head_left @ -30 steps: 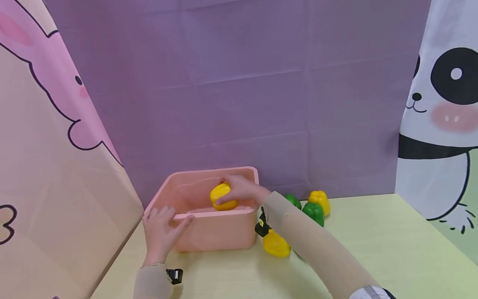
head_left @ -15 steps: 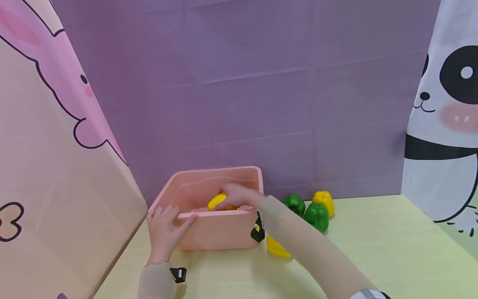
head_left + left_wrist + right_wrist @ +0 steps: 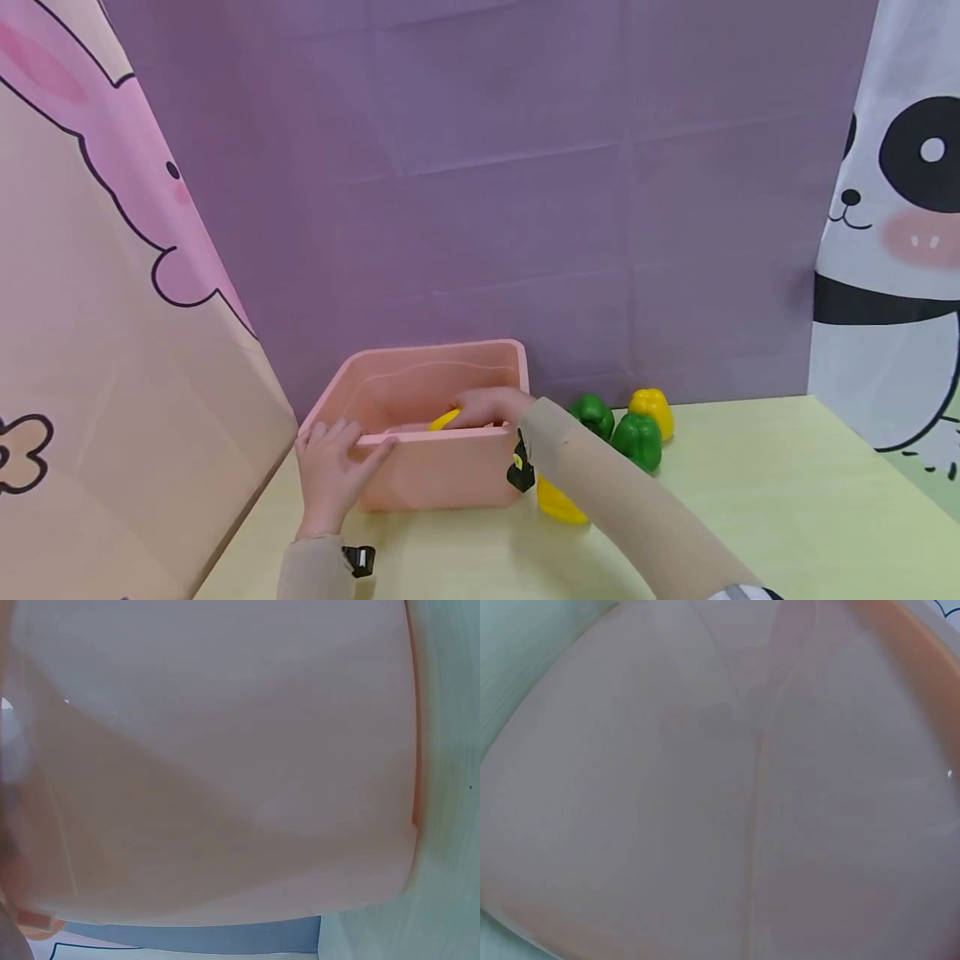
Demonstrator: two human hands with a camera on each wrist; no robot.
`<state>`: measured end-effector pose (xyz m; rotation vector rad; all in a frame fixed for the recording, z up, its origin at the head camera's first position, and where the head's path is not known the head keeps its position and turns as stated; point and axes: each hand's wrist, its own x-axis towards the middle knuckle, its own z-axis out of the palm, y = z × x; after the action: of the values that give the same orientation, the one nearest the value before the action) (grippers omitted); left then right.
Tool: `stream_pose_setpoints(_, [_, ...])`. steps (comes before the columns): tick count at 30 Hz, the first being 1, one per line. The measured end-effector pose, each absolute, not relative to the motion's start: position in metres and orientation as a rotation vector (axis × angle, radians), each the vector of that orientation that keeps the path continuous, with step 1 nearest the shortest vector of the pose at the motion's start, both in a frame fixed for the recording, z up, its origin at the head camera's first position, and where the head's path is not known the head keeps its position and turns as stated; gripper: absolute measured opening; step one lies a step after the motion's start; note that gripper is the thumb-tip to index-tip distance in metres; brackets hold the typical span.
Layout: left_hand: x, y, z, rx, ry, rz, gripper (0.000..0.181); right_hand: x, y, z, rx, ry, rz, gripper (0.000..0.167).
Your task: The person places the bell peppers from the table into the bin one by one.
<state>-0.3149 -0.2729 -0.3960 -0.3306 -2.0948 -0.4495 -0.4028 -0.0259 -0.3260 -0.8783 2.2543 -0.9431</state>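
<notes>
In the head view a pink plastic bin (image 3: 442,471) stands near the purple backdrop. My left hand (image 3: 330,471) grips its front left corner, fingers over the rim and thumb along the front edge. My right hand (image 3: 483,408) reaches down inside the bin and holds a yellow bell pepper (image 3: 444,419). Only the pepper's top shows; the front wall and the hand cover the rest. The bin's outer wall fills the left wrist view (image 3: 225,787) and the right wrist view (image 3: 630,787), where neither hand's grip shows.
Right of the bin lie two green bell peppers, one behind (image 3: 592,415) and one nearer (image 3: 637,442). A yellow pepper (image 3: 651,412) sits at the back. Another yellow pepper (image 3: 558,502) is partly under my right forearm. The pale table (image 3: 750,500) meets the purple cloth backdrop (image 3: 480,208).
My right hand has lowered the yellow bell pepper deeper into the bin, so less of it shows. My left hand has kept its grip on the rim.
</notes>
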Motion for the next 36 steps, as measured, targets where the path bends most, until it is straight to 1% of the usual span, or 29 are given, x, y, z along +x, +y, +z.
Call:
stream_pose_setpoints(2, [-0.3147,-0.2726,-0.3986,-0.339,-2.087,-0.448,0.041,-0.4027,-0.0247,-0.3283,-0.853,2.244,-0.926,0.026])
stream_pose_setpoints(9, [-0.3170,-0.2723,-0.3985,-0.366,-2.067,-0.444,0.045,-0.4017,-0.0224,-0.3270,-0.790,2.225,-0.949,0.035])
stream_pose_setpoints(14, [-0.3140,-0.2729,-0.3978,-0.348,-2.092,-0.451,0.042,-0.4024,-0.0253,-0.3255,-0.863,2.221,-0.830,0.023])
stream_pose_setpoints(15, [-0.3141,-0.2729,-0.3973,-0.346,-2.094,-0.452,0.041,-0.4028,-0.0257,-0.3250,-0.875,2.225,-0.797,0.024])
stream_pose_setpoints(18, [-0.3147,-0.2728,-0.3969,-0.350,-2.089,-0.449,0.041,-0.4030,-0.0258,-0.3240,-0.854,2.243,-0.729,0.034])
stream_pose_setpoints(22, [-0.3148,-0.2727,-0.3969,-0.353,-2.078,-0.446,0.043,-0.4036,-0.0259,-0.3246,-0.841,2.238,-0.689,0.045])
stream_pose_setpoints(25, [-0.3144,-0.2725,-0.3969,-0.360,-2.068,-0.441,0.046,-0.4041,-0.0261,-0.3252,-0.811,2.197,-0.696,0.049])
stream_pose_setpoints(27, [-0.3140,-0.2722,-0.3970,-0.363,-2.063,-0.437,0.048,-0.4037,-0.0263,-0.3254,-0.728,2.139,-0.751,0.047])
stream_pose_setpoints(32, [-0.3143,-0.2717,-0.3987,-0.365,-2.050,-0.440,0.047,-0.4028,-0.0262,-0.3248,-0.565,2.069,-0.837,0.035])
stream_pose_setpoints(36, [-0.3149,-0.2717,-0.3993,-0.368,-2.046,-0.440,0.050,-0.4028,-0.0262,-0.3249,-0.577,2.096,-0.813,0.036])
